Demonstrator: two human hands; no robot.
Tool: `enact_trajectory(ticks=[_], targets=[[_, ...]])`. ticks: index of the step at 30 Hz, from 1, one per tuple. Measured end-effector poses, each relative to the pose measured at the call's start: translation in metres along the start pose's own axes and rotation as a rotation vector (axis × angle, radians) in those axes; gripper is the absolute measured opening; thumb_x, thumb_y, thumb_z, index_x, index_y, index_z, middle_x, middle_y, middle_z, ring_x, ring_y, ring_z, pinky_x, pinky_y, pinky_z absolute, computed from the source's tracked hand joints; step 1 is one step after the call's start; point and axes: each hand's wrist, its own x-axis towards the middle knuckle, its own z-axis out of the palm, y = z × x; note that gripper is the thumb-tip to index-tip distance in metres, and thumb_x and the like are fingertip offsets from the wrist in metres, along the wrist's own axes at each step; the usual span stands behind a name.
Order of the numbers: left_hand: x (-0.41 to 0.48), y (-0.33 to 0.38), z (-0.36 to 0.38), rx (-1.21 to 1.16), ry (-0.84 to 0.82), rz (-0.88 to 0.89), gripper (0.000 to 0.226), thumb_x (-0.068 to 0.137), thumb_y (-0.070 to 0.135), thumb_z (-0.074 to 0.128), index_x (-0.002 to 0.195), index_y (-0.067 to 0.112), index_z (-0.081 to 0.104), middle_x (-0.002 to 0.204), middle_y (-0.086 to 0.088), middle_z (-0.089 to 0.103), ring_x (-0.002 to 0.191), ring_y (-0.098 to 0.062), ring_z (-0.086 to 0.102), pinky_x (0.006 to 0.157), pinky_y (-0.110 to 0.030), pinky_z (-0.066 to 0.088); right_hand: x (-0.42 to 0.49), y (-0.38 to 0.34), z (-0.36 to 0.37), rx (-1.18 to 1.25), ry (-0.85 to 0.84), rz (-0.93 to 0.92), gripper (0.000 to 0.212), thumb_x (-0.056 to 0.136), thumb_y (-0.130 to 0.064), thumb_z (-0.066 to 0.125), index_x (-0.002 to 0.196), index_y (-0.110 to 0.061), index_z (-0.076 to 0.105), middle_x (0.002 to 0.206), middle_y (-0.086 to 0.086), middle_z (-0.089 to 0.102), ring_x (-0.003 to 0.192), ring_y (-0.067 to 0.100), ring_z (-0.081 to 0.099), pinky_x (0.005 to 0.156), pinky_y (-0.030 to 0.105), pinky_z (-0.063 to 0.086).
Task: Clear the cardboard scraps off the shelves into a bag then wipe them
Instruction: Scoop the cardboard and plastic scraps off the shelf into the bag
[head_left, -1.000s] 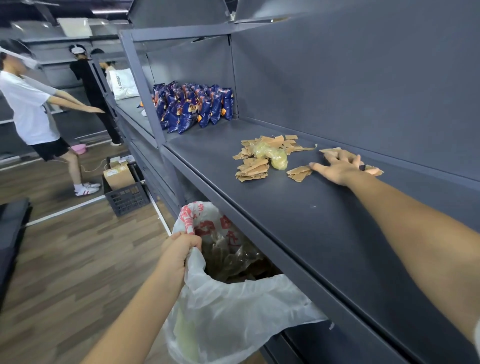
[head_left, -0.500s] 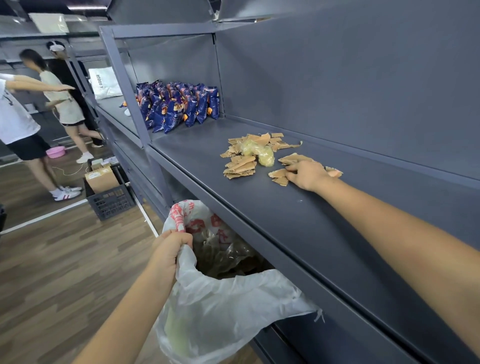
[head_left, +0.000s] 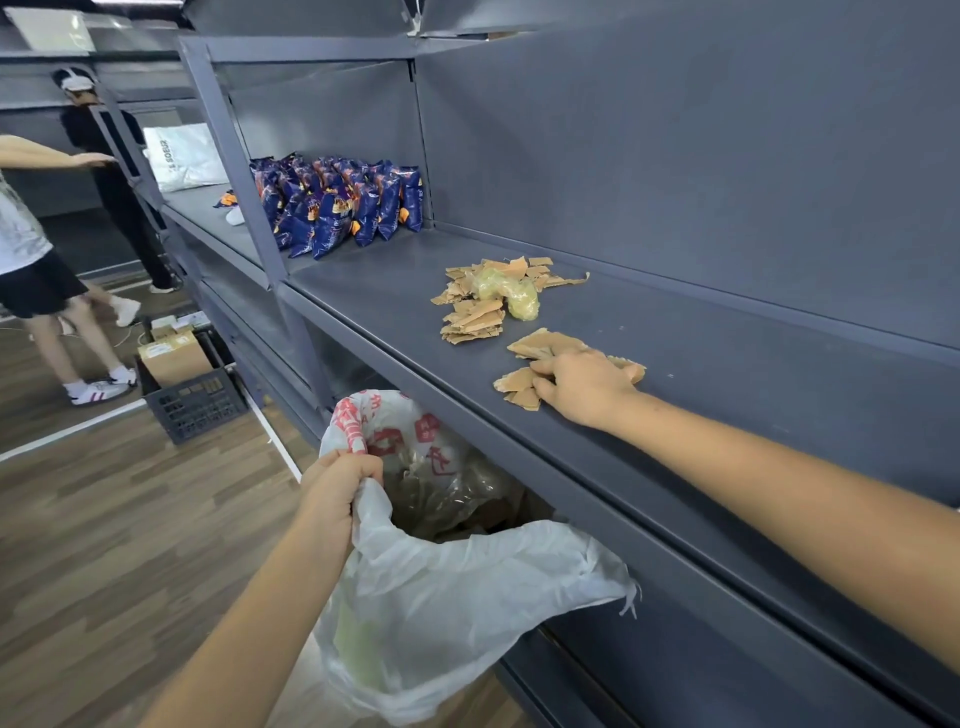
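My right hand (head_left: 582, 387) lies on the dark grey shelf (head_left: 727, 426) with its fingers curled over a few brown cardboard scraps (head_left: 524, 382), which poke out to its left and right. A bigger heap of cardboard scraps (head_left: 475, 319) with a crumpled yellowish plastic wad (head_left: 511, 291) sits farther back on the same shelf. My left hand (head_left: 337, 491) grips the rim of a white plastic bag (head_left: 467, 592) with red print, held open just below the shelf's front edge. Brown scraps show inside the bag.
Several blue snack packets (head_left: 337, 208) stand at the shelf's far end beside an upright post (head_left: 234, 171). A black crate (head_left: 195, 400) with a cardboard box stands on the wooden floor. Two other people (head_left: 31, 249) stand at the left.
My right hand has dragged a few scraps along the shelf from near the back wall toward the front edge and curled over them. The left hand still holds the bag open.
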Motion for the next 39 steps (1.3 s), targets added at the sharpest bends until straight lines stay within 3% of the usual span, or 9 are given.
enact_trajectory(ticks=[4, 8, 11, 15, 19, 22, 26, 32, 39], targets=[[0.001, 0.000, 0.000, 0.034, -0.015, 0.005, 0.020, 0.076, -0.009, 0.050, 0.073, 0.011, 0.050, 0.080, -0.012, 0.048, 0.068, -0.021, 0.046, 0.053, -0.028, 0.043, -0.017, -0.020, 0.000, -0.038, 0.004, -0.027, 0.029, 0.098, -0.027, 0.035, 0.105, -0.023, 0.063, 0.117, 0.003, 0.057, 0.112, 0.028, 0.049, 0.072, 0.035, 0.030], [0.004, -0.002, -0.004, 0.034, -0.014, 0.024, 0.023, 0.075, -0.007, 0.052, 0.094, 0.005, 0.056, 0.092, -0.014, 0.051, 0.080, -0.024, 0.048, 0.058, -0.029, 0.045, -0.028, -0.040, 0.006, -0.091, 0.042, -0.044, 0.027, 0.097, -0.026, 0.036, 0.107, -0.024, 0.062, 0.113, 0.001, 0.058, 0.110, 0.026, 0.050, 0.069, 0.033, 0.025], [0.002, -0.001, -0.005, 0.045, -0.017, 0.020, 0.015, 0.074, -0.010, 0.050, 0.078, 0.005, 0.053, 0.083, -0.013, 0.048, 0.073, -0.023, 0.046, 0.056, -0.027, 0.042, -0.033, -0.057, 0.016, -0.117, 0.062, -0.091, 0.027, 0.096, -0.028, 0.041, 0.114, -0.022, 0.059, 0.115, 0.001, 0.057, 0.109, 0.026, 0.051, 0.067, 0.034, 0.026], [0.003, 0.002, -0.005, 0.084, 0.006, -0.009, 0.020, 0.077, -0.010, 0.050, 0.070, 0.008, 0.046, 0.075, -0.010, 0.044, 0.065, -0.019, 0.042, 0.052, -0.025, 0.039, -0.048, -0.080, 0.018, -0.244, -0.056, -0.211, 0.035, 0.090, -0.020, 0.054, 0.125, -0.019, 0.055, 0.139, 0.002, 0.040, 0.133, 0.032, 0.031, 0.083, 0.044, 0.037], [0.006, -0.001, -0.006, 0.098, 0.029, 0.006, 0.016, 0.078, -0.008, 0.047, 0.072, 0.007, 0.047, 0.084, -0.018, 0.051, 0.062, -0.018, 0.040, 0.050, -0.026, 0.036, -0.053, -0.088, 0.022, -0.369, -0.069, -0.298, 0.038, 0.088, -0.004, 0.055, 0.124, -0.017, 0.057, 0.150, 0.004, 0.028, 0.142, 0.036, 0.015, 0.097, 0.053, 0.032], [0.004, 0.000, -0.010, 0.088, 0.007, -0.005, 0.018, 0.075, -0.010, 0.048, 0.068, 0.007, 0.047, 0.072, -0.012, 0.044, 0.062, -0.019, 0.042, 0.051, -0.026, 0.039, -0.050, -0.092, 0.033, -0.414, -0.055, -0.352, 0.039, 0.088, 0.000, 0.052, 0.123, -0.019, 0.057, 0.139, 0.005, 0.041, 0.139, 0.031, 0.022, 0.098, 0.053, 0.032], [0.002, 0.003, -0.012, 0.094, -0.017, -0.010, 0.017, 0.076, -0.009, 0.049, 0.071, 0.007, 0.047, 0.071, -0.010, 0.043, 0.063, -0.018, 0.042, 0.048, -0.026, 0.036, -0.051, -0.095, 0.044, -0.431, 0.032, -0.468, 0.036, 0.085, 0.001, 0.052, 0.117, -0.015, 0.060, 0.122, 0.006, 0.052, 0.114, 0.032, 0.048, 0.097, 0.051, 0.035], [0.003, -0.002, -0.023, 0.026, -0.020, 0.002, 0.017, 0.072, -0.011, 0.047, 0.070, 0.006, 0.049, 0.072, -0.011, 0.045, 0.063, -0.022, 0.044, 0.054, -0.027, 0.040, -0.060, -0.099, 0.037, 0.057, -0.093, -0.573, 0.026, 0.092, -0.021, 0.048, 0.107, -0.010, 0.067, 0.112, 0.005, 0.063, 0.103, 0.025, 0.055, 0.084, 0.041, 0.052], [0.008, -0.004, -0.038, 0.010, 0.000, 0.006, 0.017, 0.069, -0.012, 0.045, 0.077, 0.001, 0.051, 0.068, -0.011, 0.044, 0.059, -0.023, 0.043, 0.054, -0.026, 0.039, -0.063, -0.109, 0.036, 0.059, -0.148, -0.514, 0.030, 0.095, -0.026, 0.046, 0.120, -0.018, 0.061, 0.111, 0.004, 0.065, 0.097, 0.023, 0.060, 0.077, 0.036, 0.054]])
